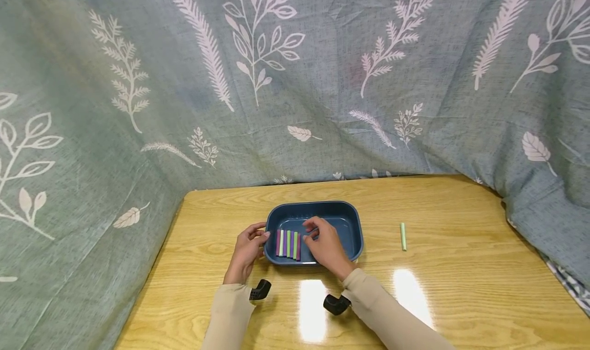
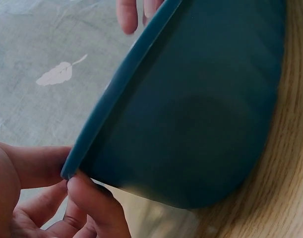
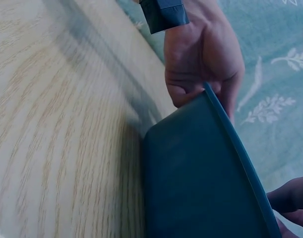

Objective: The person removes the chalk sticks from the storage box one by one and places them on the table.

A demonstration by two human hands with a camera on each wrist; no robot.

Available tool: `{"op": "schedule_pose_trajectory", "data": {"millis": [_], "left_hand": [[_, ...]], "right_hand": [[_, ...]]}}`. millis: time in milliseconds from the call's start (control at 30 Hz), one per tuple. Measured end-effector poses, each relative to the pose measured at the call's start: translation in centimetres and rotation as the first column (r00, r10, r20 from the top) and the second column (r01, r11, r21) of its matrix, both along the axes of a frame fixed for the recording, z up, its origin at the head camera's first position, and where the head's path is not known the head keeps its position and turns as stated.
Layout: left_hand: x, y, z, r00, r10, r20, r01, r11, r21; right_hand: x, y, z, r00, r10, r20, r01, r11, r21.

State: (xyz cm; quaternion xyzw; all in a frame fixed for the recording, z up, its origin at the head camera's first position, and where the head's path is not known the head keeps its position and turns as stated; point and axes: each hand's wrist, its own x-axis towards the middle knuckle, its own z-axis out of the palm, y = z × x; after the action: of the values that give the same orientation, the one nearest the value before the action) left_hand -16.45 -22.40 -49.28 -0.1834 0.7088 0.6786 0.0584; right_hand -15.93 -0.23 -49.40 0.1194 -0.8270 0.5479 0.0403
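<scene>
I have the left hand (image 1: 246, 250) at the left end of the blue tray (image 1: 344, 234), its rim pinched between thumb and fingers; the left wrist view shows me digits on both sides of the edge. The right hand (image 1: 326, 242) reaches over the near rim into the middle of the tray, fingers loosely bent, and I read a narrow gap between thumb and forefinger, just right of the sticks (image 1: 289, 244). Those sticks, purple and green, lie side by side in the left part of the tray, each running near to far, with a dark purple one at either end of the row. On the table (image 1: 212, 222), right of the tray and well apart from it, I see a single pale green stick (image 1: 403, 237), also lying near to far. The tray sits flat on the wood. Beige sleeves (image 1: 230, 314) come in from the near side, and I can make out a black camera (image 1: 336, 304) at each wrist. Beyond the far edge hangs a grey-green curtain (image 1: 318, 83) with white leaf prints.
</scene>
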Motion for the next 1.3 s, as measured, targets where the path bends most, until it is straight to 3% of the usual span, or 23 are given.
{"op": "schedule_pose_trajectory", "data": {"millis": [433,800,1300], "left_hand": [[0.2,-0.3,-0.7,1.0,0.0,0.0,0.0,1.0,-0.005],[0.2,-0.4,-0.7,1.0,-0.007,0.009,0.007,1.0,-0.005],[0.0,-0.1,0.0,1.0,-0.01,0.013,0.01,1.0,0.014]], "right_hand": [[-0.6,-1.7,-0.6,1.0,0.002,-0.002,-0.002,1.0,0.011],[-1.0,-1.8,-1.0,0.999,-0.002,0.043,-0.002,0.996,0.09],[-1.5,-1.3,-0.4,0.975,0.091,0.202,-0.135,0.967,0.216]]}}
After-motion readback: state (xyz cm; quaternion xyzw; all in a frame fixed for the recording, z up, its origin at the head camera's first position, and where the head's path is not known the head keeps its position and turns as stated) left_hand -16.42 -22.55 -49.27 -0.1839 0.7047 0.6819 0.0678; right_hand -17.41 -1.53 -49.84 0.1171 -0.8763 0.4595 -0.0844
